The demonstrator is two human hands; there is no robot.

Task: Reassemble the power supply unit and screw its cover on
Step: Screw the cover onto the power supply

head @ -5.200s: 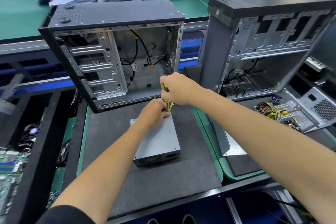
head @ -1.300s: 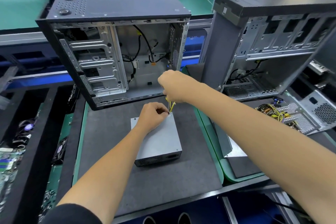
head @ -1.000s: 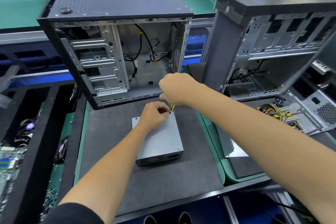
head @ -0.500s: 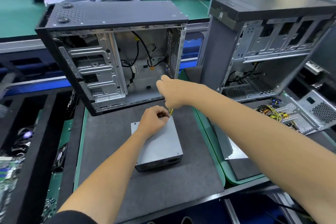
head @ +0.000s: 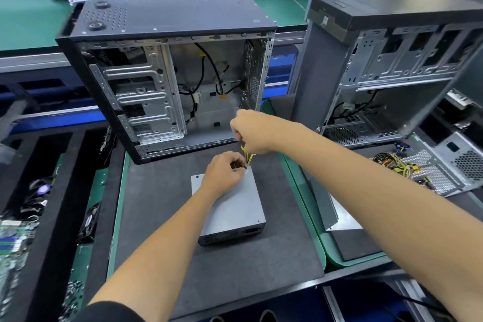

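left hand [head: 222, 174]: curled, on power supply unit [head: 230, 206] | right hand [head: 252, 132]: grips cables [head: 248, 158]

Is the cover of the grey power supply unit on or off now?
On. The power supply unit shows a closed flat grey top; screws cannot be told.

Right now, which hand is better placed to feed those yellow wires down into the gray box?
The right hand, probably. It already holds the yellow wires from above, right over the far corner of the gray box. The left hand rests on that corner with its fingers curled at the wires' base, so it suits steadying.
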